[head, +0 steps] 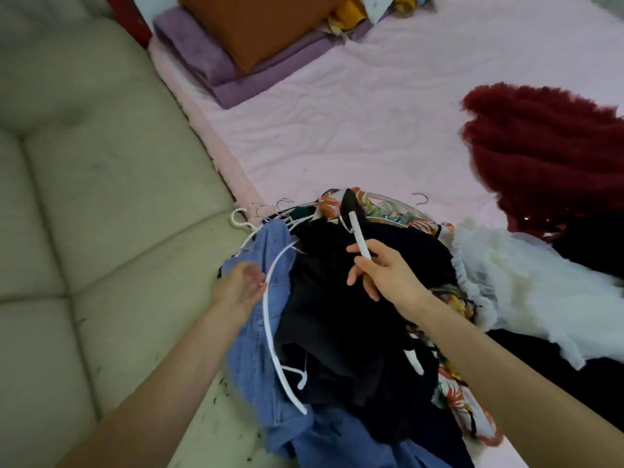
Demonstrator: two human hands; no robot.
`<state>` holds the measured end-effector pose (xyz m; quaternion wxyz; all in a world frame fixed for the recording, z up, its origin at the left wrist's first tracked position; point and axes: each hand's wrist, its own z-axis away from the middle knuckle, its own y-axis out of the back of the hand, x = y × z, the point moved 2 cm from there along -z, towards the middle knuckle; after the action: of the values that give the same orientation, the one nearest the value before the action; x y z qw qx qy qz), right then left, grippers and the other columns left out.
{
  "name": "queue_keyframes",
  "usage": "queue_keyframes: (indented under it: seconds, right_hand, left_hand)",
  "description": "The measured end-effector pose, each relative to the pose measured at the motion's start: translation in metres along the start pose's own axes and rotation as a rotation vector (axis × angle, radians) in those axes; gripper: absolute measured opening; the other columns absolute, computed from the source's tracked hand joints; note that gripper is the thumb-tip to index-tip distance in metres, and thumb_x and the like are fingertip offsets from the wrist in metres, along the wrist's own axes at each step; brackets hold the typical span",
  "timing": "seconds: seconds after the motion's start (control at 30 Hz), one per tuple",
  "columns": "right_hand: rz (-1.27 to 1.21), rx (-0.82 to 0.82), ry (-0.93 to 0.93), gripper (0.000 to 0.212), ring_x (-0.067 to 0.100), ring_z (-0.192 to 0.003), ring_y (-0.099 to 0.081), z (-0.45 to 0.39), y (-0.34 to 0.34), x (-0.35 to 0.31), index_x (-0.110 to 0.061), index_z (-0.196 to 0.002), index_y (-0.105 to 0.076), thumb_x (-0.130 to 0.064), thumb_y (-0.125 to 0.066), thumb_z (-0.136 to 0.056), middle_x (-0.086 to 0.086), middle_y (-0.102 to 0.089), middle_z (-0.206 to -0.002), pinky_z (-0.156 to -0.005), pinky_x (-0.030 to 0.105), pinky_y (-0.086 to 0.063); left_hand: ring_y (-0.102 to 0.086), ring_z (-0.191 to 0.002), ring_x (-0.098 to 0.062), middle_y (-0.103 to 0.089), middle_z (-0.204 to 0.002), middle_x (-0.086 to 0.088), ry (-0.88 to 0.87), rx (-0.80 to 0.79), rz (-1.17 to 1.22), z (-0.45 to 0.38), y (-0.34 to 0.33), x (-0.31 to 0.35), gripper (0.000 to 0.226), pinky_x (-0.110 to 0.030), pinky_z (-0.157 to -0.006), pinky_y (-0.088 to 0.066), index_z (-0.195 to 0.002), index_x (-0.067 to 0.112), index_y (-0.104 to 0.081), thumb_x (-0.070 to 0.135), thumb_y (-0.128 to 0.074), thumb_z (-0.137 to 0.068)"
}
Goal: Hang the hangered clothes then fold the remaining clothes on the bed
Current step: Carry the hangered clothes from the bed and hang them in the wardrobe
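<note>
A pile of clothes on white hangers lies at the near edge of the pink bed [371, 130]. On top is a black garment [337, 315], with a blue denim piece [256, 352] to its left and a floral one [381, 211] behind. My right hand [381, 275] grips the arm of a white hanger [358, 236] that sits inside the black garment. My left hand [241, 288], blurred, lies on the denim with its fingers at another white hanger [270, 319]. Several hanger hooks [263, 209] stick out toward the left.
A white ruffled garment [526, 285] and a dark red fluffy one [547, 153] lie to the right. Folded purple blankets [209, 59] with an orange-brown pillow [270, 25] are at the far end. A padded beige surface [101, 197] borders the bed on the left.
</note>
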<state>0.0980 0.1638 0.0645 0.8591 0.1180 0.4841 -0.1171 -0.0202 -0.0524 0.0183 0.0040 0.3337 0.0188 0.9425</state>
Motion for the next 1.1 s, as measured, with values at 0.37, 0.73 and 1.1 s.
queue_keyframes:
  seconds: [0.37,0.73,1.1]
  right_hand:
    - [0.066,-0.037,-0.171,0.017,0.017,-0.039,-0.036,-0.017,-0.07,0.031,0.0,-0.098,-0.059,-0.007,-0.044,-0.1,0.01,-0.057,-0.061,-0.039,0.024,-0.031]
    - [-0.035,0.123,-0.107,0.017,0.014,-0.035,-0.03,0.0,-0.044,0.002,-0.003,-0.092,-0.057,-0.01,-0.044,-0.101,0.005,-0.052,-0.053,-0.036,0.022,-0.024]
    - [-0.245,0.211,0.128,0.022,0.014,-0.029,-0.032,0.062,-0.073,-0.096,-0.003,-0.081,-0.052,-0.008,-0.044,-0.1,0.011,-0.053,-0.056,-0.033,0.018,-0.023]
  left_hand:
    - [-0.056,-0.072,-0.016,-0.056,-0.075,-0.004,0.136,-0.122,-0.261,0.002,0.029,-0.06,0.021,-0.038,-0.088,-0.054,-0.082,0.011,-0.06,0.024,-0.054,-0.098]
    - [-0.027,-0.043,-0.01,-0.035,-0.056,0.0,-0.293,-0.123,-0.38,0.049,0.027,0.012,0.04,-0.017,-0.041,-0.025,-0.067,0.012,-0.047,0.03,-0.044,-0.102]
    - [-0.024,-0.033,-0.001,-0.031,-0.05,0.007,-0.409,-0.366,-0.192,0.15,0.044,0.097,0.025,-0.014,-0.033,-0.018,-0.082,0.01,-0.051,0.014,-0.036,-0.103]
